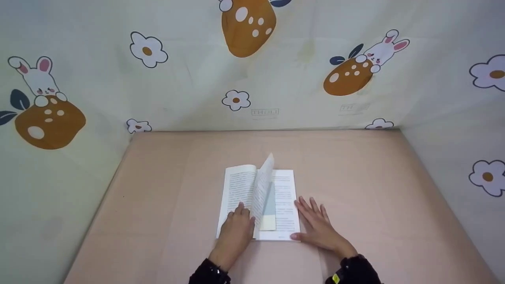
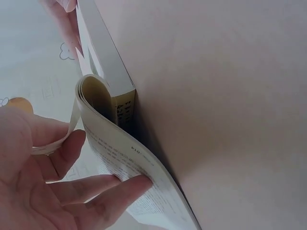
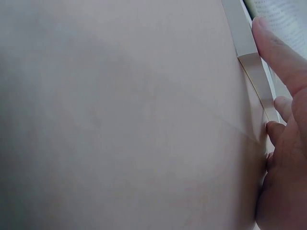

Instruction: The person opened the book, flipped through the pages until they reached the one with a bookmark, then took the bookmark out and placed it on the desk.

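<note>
An open book (image 1: 287,197) lies on the table, with one leaf (image 1: 263,189) standing up near the spine. A pale blue and cream card (image 1: 268,223) lies on the right-hand page, partly behind that leaf. My left hand (image 1: 236,230) is over the lower left page; in the left wrist view a curved leaf (image 2: 75,117) runs between its thumb and forefinger, while other fingertips rest on the printed page (image 2: 139,167). With fingers spread, my right hand (image 1: 319,228) lies along the book's right edge, its thumb (image 3: 278,55) touching the lower right corner.
A pinkish-beige cloth covers the table (image 1: 177,177). Pale curtain walls (image 1: 189,90) printed with rabbits, flowers and brown fruit enclose its back and both sides. Dark sleeves (image 1: 209,273) cover both wrists.
</note>
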{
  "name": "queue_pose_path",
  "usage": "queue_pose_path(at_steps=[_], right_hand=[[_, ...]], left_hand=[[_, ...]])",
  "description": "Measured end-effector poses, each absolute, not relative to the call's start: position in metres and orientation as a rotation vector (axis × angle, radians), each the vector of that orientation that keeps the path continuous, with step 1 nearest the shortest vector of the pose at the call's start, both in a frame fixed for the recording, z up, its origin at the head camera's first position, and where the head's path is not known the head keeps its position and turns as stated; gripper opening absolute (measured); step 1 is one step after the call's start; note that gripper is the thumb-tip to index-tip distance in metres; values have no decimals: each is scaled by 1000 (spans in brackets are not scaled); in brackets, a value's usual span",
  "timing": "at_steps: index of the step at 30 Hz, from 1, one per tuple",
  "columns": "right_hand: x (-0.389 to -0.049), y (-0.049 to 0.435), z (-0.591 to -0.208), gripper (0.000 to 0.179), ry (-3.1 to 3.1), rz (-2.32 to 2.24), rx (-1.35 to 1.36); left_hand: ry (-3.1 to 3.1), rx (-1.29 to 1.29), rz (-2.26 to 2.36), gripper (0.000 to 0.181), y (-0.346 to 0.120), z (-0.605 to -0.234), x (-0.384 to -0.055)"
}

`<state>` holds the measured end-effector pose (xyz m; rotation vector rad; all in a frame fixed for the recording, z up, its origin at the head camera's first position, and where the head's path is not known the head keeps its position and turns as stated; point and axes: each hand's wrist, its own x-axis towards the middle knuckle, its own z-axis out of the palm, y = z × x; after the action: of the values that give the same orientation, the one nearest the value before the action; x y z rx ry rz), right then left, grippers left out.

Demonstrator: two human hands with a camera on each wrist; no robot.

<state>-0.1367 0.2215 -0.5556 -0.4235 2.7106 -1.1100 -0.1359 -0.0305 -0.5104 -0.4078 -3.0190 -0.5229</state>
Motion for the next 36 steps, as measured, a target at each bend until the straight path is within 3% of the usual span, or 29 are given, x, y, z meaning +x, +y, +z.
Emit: queue_pose_path(at_steps=[13,23,28,32,36], right_hand=[[-136,222,-556,93,2720,-1104,-416],[-136,220,-555,93,2703,-1102,-403],[-136,221,-554,93,2698,-1100,-402],[-136,221,-554,93,2697,-1107,-408],[-136,221,-555,93,2700,-1106,-403]], left_hand=[[-3002,-230,-720,33,-35,-510,-127],[-3014,-307,-268,35,-37,-514,-126],[-2999,-212,-337,38,-37,-516,-127],[-2998,-115,-469,59,-38,-515,-130],[-3027,-66,-545,92,-38,-512,-131]])
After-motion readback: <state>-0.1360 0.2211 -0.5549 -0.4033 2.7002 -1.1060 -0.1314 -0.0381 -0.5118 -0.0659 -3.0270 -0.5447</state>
